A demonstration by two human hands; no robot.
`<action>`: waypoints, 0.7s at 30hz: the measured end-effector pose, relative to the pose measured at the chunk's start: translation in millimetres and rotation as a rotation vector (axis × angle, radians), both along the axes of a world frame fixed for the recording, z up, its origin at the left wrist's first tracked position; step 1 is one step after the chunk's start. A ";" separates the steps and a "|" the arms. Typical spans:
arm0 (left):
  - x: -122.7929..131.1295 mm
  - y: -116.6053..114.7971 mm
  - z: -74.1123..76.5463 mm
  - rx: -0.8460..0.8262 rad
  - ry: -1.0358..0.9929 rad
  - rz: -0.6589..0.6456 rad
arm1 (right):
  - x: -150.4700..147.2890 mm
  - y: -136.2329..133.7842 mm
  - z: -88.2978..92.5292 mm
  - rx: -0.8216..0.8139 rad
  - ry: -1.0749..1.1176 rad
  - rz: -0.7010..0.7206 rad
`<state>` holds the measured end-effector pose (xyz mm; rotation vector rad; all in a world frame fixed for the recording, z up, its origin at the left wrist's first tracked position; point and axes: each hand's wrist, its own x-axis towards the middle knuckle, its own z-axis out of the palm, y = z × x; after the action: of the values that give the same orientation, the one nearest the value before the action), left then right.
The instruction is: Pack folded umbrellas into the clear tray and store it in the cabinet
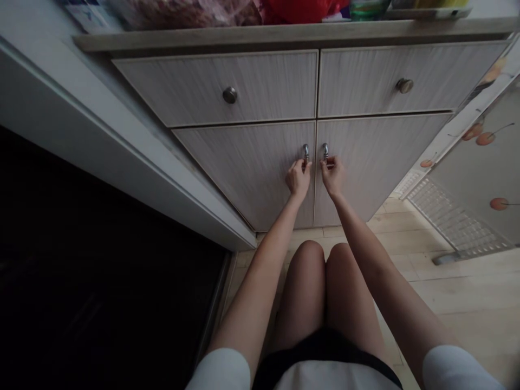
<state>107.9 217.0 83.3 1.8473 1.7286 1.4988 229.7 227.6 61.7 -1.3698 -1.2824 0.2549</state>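
Observation:
Two cabinet doors meet in the middle of the view, and both look closed. My left hand (299, 177) has its fingers curled round the lower part of the metal handle (306, 148) on the left door (252, 162). On the right door (374, 146), my right hand (333, 174) grips the matching handle (325, 148) in the same way. The upper ends of both handles show above my fingers, while their lower ends are hidden by my hands.
Above the doors are two drawers with round knobs, the left knob (229, 95) and the right knob (404, 85). Bags, including a red bag (303, 10), lie on the countertop (244, 35). A panel with cherry pictures (479, 179) stands at right; a dark doorway (89, 271) lies left.

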 end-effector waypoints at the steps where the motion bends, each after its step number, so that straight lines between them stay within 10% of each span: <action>1: 0.3 -0.5 0.2 -0.001 -0.001 0.000 | -0.7 -0.5 0.6 -0.008 0.004 -0.017; 13: -39.8 -10.9 32.6 -0.188 -0.072 -0.206 | 29.7 -34.0 27.5 -0.107 -0.011 0.138; 21: -79.0 -83.8 54.4 -0.300 -0.821 -0.642 | 66.2 -117.5 73.9 -0.144 0.615 0.854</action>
<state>28.9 133.1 137.7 1.1826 0.8090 1.3306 295.8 110.1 135.6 -0.6788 -1.2483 1.2666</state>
